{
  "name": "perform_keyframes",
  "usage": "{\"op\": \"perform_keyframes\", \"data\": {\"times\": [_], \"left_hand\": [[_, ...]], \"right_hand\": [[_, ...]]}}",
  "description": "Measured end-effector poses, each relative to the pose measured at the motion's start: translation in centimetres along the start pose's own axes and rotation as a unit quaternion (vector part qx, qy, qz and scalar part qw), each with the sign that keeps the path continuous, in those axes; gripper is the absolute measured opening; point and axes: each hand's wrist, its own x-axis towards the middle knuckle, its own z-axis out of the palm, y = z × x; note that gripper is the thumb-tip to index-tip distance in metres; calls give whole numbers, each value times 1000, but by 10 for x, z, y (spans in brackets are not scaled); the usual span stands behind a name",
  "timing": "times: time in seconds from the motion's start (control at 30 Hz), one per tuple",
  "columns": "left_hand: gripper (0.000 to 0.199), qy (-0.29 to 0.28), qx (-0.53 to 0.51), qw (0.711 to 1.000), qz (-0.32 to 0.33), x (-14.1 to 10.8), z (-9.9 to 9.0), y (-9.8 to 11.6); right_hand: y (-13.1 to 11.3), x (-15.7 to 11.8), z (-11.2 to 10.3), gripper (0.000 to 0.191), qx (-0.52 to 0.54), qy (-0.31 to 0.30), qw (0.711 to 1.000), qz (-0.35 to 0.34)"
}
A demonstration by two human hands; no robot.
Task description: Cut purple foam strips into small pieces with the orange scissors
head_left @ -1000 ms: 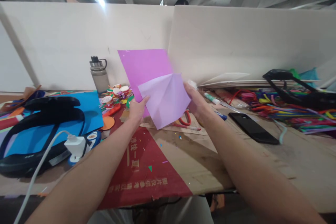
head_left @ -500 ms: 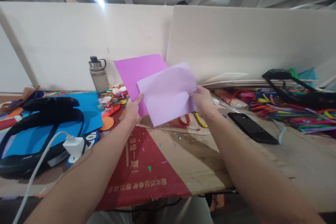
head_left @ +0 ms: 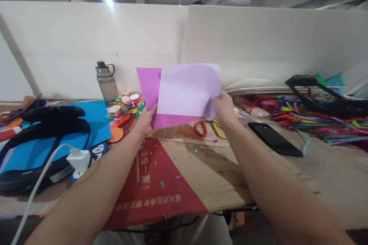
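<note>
Two sheets of paper are held up above the table, one overlapping the other. In front is a pale lilac sheet [head_left: 186, 90], slightly curved, with a crease near its right edge. Behind it a darker purple sheet [head_left: 148, 84] shows at the left and along the bottom. My left hand [head_left: 147, 119] grips the purple sheet at its lower left, thumb near the lilac sheet's edge. My right hand [head_left: 224, 108] pinches the lilac sheet's right edge. Below the sheets lie scissors with red and yellow handles [head_left: 220, 130] and a red pen [head_left: 202, 138].
A grey water bottle [head_left: 106, 82] stands at the back left. Blue paper [head_left: 99, 116], a black headset-like device [head_left: 54, 122] and a white charger [head_left: 79, 160] lie at left. At right are a black phone [head_left: 274, 139] and colourful craft sticks [head_left: 301, 120]. Small scraps dot the cardboard [head_left: 201, 176].
The lilac sheet has turned more level and moved up and right. The purple sheet has shifted behind it, its lower edge now showing below.
</note>
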Motion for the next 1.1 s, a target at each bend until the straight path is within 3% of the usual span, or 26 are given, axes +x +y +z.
{"op": "perform_keyframes", "data": {"times": [0.33, 0.53, 0.7, 0.83, 0.97, 1.1], "left_hand": [[40, 13, -15, 999, -28, -1, 1, 3], [35, 0, -16, 998, -59, 1, -6, 6], [28, 32, 3, 996, -79, 5, -11, 11], [31, 42, -7, 999, -9, 9, -6, 7], [26, 121, -21, 986, 117, 14, 2, 4], [26, 181, 45, 956, 227, 22, 4, 15]], "right_hand": [[6, 4, -4, 18, -86, -40, 995, 19], [3, 3, -8, 19, -128, -16, 991, -20], [1, 0, -8, 14, -163, -29, 984, -72], [-2, 1, -10, 8, -201, 27, 977, -68], [-11, 0, -17, 9, -222, 102, 967, -69], [-19, -2, -23, 25, -232, 116, 963, -74]]}}
